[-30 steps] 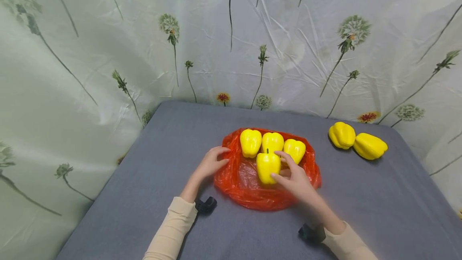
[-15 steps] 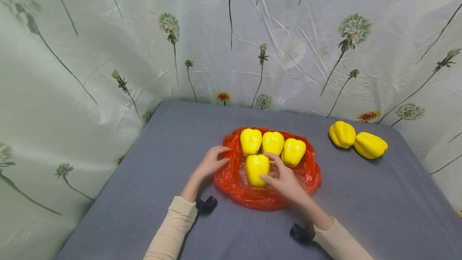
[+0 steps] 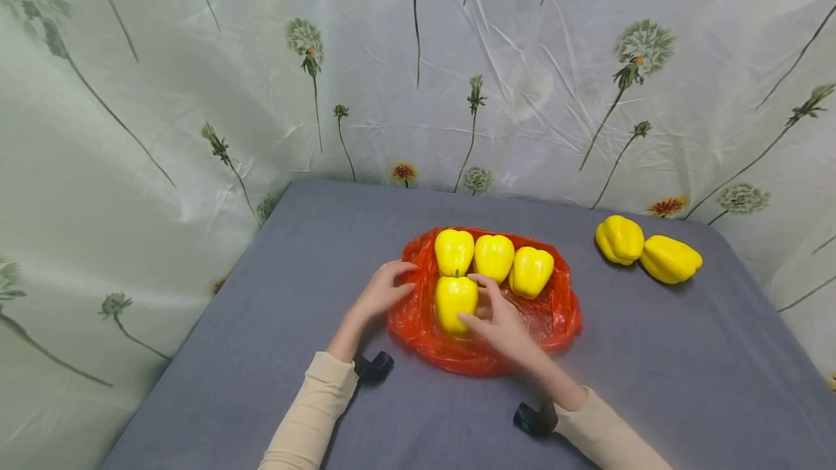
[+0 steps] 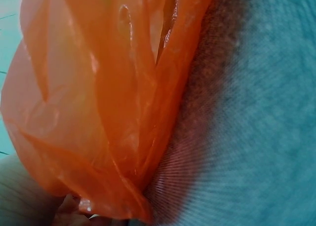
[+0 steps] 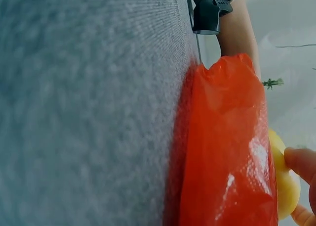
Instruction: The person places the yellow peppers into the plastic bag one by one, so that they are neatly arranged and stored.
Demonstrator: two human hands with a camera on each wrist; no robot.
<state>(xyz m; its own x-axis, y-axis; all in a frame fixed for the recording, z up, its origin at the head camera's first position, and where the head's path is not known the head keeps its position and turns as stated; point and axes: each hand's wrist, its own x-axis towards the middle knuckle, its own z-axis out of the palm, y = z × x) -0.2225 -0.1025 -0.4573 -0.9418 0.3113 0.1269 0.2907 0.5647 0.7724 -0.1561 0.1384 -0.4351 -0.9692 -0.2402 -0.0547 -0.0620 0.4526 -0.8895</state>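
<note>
A red plastic bag [image 3: 451, 361] lies spread with its mouth up, and three yellow bell peppers [image 3: 493, 258] stand in a row along its far side. In the head view my right hand [image 3: 501, 323] holds another yellow bell pepper [image 3: 455, 303] between thumb and fingers, in the near left part of the bag. Its stem points up. At the left rim, my left hand [image 3: 384, 289] grips the bag; the left wrist view shows the orange-looking plastic [image 4: 118, 112] bunched over the fingers, which are mostly hidden. Only fingertips and pepper show above the bag wall [image 5: 227, 152] in the right wrist view.
Two more yellow bell peppers [image 3: 619, 240] lie touching at the far right of the grey cloth-covered table [image 3: 261, 325]. A flower-printed curtain [image 3: 366, 78] hangs behind and to the left. Dark wrist mounts [image 3: 535, 419] sit by both cuffs.
My right hand has moved left with the held bell pepper, from the middle of the bag to its left part. The left hand stays at the bag's rim.
</note>
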